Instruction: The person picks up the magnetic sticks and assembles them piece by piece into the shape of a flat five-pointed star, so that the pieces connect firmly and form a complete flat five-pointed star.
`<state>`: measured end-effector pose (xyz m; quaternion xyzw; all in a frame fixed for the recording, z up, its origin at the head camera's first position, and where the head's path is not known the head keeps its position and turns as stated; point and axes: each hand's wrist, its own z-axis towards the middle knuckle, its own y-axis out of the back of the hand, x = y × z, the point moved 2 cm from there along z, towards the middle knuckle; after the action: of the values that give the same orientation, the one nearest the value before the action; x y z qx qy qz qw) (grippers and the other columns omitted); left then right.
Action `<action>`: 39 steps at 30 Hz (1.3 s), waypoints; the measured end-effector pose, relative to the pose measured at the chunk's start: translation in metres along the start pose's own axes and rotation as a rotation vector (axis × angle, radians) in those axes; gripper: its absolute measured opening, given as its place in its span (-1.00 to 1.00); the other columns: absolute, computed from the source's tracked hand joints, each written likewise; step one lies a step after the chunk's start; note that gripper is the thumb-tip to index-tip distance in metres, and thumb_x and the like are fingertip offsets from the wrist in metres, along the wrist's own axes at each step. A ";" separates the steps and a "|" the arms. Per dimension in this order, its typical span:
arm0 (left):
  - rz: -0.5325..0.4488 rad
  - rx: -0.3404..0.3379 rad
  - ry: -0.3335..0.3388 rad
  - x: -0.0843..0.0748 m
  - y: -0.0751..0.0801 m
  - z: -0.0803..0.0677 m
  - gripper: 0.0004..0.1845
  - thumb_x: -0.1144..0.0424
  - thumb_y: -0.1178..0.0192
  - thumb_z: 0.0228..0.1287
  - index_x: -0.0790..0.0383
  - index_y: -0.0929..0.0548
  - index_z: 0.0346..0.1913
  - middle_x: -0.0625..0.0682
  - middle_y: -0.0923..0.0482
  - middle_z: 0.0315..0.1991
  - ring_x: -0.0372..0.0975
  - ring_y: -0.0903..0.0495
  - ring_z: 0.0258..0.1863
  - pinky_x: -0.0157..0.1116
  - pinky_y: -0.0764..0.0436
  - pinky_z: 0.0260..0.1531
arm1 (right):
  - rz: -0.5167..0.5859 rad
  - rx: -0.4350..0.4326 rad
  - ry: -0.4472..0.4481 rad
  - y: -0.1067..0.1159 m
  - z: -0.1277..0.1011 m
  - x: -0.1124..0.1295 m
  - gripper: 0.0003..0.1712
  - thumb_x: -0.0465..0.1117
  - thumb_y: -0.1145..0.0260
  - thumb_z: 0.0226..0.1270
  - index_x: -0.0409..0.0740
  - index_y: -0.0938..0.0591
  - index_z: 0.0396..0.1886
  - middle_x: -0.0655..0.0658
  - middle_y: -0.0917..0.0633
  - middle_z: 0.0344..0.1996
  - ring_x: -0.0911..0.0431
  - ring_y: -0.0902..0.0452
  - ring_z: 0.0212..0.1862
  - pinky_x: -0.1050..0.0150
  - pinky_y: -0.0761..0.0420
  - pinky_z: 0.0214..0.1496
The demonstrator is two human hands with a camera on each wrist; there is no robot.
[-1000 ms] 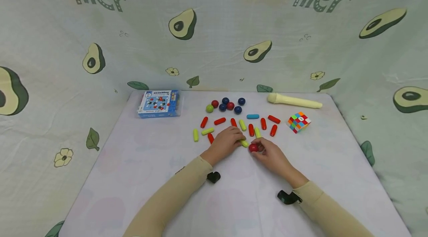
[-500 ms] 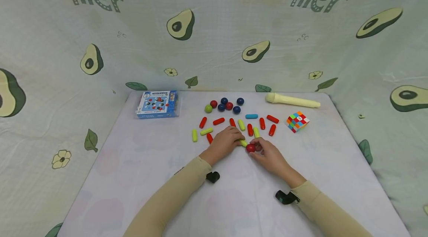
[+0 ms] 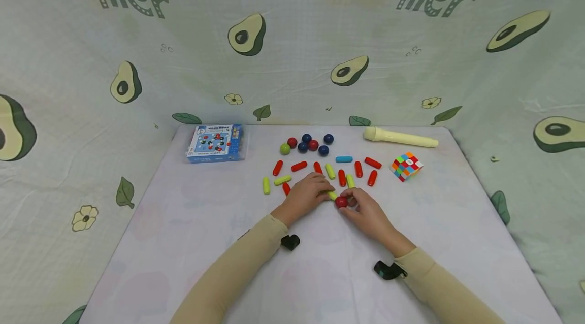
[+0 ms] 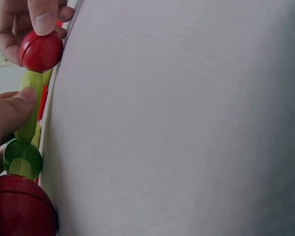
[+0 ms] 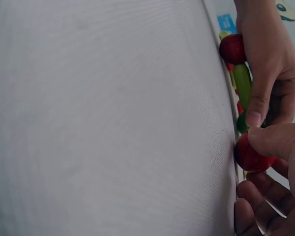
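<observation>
My left hand (image 3: 307,193) pinches a yellow-green connector stick (image 4: 31,105) between thumb and fingers. My right hand (image 3: 369,211) holds a red ball (image 3: 341,202) by its far side, its grooved surface visible in the left wrist view. One end of the stick meets this ball; whether it sits in a hole cannot be told. The stick's other end is at a green ball (image 4: 24,156), from which a second yellow-green stick (image 5: 243,84) runs to another red ball (image 5: 232,48). In the head view my left hand hides that part of the chain.
Loose red sticks (image 3: 299,166) and yellow-green sticks (image 3: 266,185) lie beyond my hands, with one blue stick (image 3: 344,159). Farther back are several balls (image 3: 323,150), a blue box (image 3: 215,143), a cream microphone-shaped object (image 3: 402,137) and a puzzle cube (image 3: 407,166).
The red ball in my right hand has shifted slightly left, closing the gap to the stick in my left hand. My left hand stays nearly still; the head view shifted slightly.
</observation>
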<state>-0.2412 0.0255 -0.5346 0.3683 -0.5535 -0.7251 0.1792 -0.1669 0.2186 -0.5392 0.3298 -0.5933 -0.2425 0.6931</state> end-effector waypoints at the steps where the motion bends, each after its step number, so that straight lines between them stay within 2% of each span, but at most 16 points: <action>1: -0.001 -0.002 0.000 0.000 0.000 0.000 -0.70 0.05 -0.30 0.41 -0.08 -0.74 0.15 -0.19 -0.65 0.11 -0.27 -0.43 0.29 -0.30 -0.40 0.33 | 0.001 -0.001 0.000 0.000 0.000 0.000 -0.53 -0.16 -0.52 0.28 -0.08 -0.56 0.12 -0.01 -0.64 -0.11 0.11 -0.54 -0.11 0.14 -0.61 -0.08; 8: -0.004 -0.010 0.012 -0.001 0.000 -0.001 -0.70 0.05 -0.32 0.40 -0.07 -0.75 0.14 -0.19 -0.65 0.11 -0.26 -0.42 0.30 -0.29 -0.39 0.35 | 0.026 -0.012 -0.013 0.003 0.000 0.002 -0.66 -0.13 -0.42 0.40 -0.09 -0.59 0.08 0.00 -0.65 -0.17 0.12 -0.53 -0.18 0.19 -0.61 -0.14; 13: -0.004 -0.002 0.024 -0.001 0.000 -0.001 -0.70 0.05 -0.31 0.40 -0.08 -0.74 0.14 -0.18 -0.65 0.13 -0.26 -0.41 0.32 -0.29 -0.37 0.36 | 0.052 -0.076 -0.056 0.007 0.004 -0.004 -0.74 -0.12 -0.35 0.46 -0.09 -0.59 0.05 -0.01 -0.62 -0.21 0.11 -0.52 -0.20 0.21 -0.61 -0.12; 19: -0.005 0.000 0.025 -0.001 0.000 -0.002 -0.70 0.03 -0.30 0.41 -0.09 -0.74 0.15 -0.20 -0.64 0.14 -0.26 -0.40 0.33 -0.30 -0.36 0.36 | 0.011 -0.153 -0.120 0.012 0.016 -0.015 -0.61 -0.16 -0.39 0.42 -0.17 -0.51 0.12 -0.13 -0.53 -0.15 0.04 -0.48 -0.21 0.19 -0.59 -0.15; 23: -0.001 -0.006 0.019 -0.001 0.000 -0.002 -0.70 0.03 -0.30 0.41 -0.09 -0.75 0.14 -0.19 -0.65 0.13 -0.26 -0.41 0.32 -0.30 -0.38 0.35 | -0.039 -0.129 -0.165 0.013 0.026 -0.020 -0.45 -0.11 -0.39 0.41 -0.17 -0.45 0.29 -0.16 -0.52 -0.03 0.03 -0.48 -0.20 0.18 -0.58 -0.16; 26: -0.005 -0.009 0.016 -0.001 0.000 -0.003 -0.70 0.03 -0.30 0.41 -0.09 -0.75 0.14 -0.20 -0.65 0.13 -0.26 -0.41 0.32 -0.30 -0.39 0.35 | -0.079 -0.095 -0.173 0.013 0.033 -0.020 -0.41 -0.08 -0.38 0.42 -0.16 -0.45 0.35 -0.16 -0.54 -0.03 0.02 -0.47 -0.20 0.18 -0.56 -0.18; 33: -0.005 0.001 0.019 -0.002 0.001 -0.003 -0.69 0.03 -0.30 0.41 -0.09 -0.74 0.15 -0.19 -0.65 0.14 -0.26 -0.41 0.33 -0.29 -0.38 0.35 | -0.142 -0.055 -0.179 0.012 0.040 -0.018 -0.48 -0.15 -0.35 0.41 -0.14 -0.53 0.32 -0.14 -0.53 -0.30 0.02 -0.44 -0.30 0.20 -0.47 -0.31; 39: 0.001 -0.005 0.017 -0.002 0.002 -0.004 -0.69 0.02 -0.30 0.41 -0.09 -0.74 0.15 -0.20 -0.65 0.14 -0.26 -0.41 0.34 -0.30 -0.38 0.35 | -0.163 -0.021 -0.184 0.012 0.030 -0.015 -0.48 -0.18 -0.37 0.34 -0.09 -0.56 0.29 -0.12 -0.47 -0.37 0.04 -0.40 -0.36 0.21 -0.42 -0.39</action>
<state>-0.2378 0.0235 -0.5326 0.3737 -0.5502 -0.7234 0.1850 -0.1993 0.2330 -0.5378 0.3461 -0.6228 -0.3336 0.6172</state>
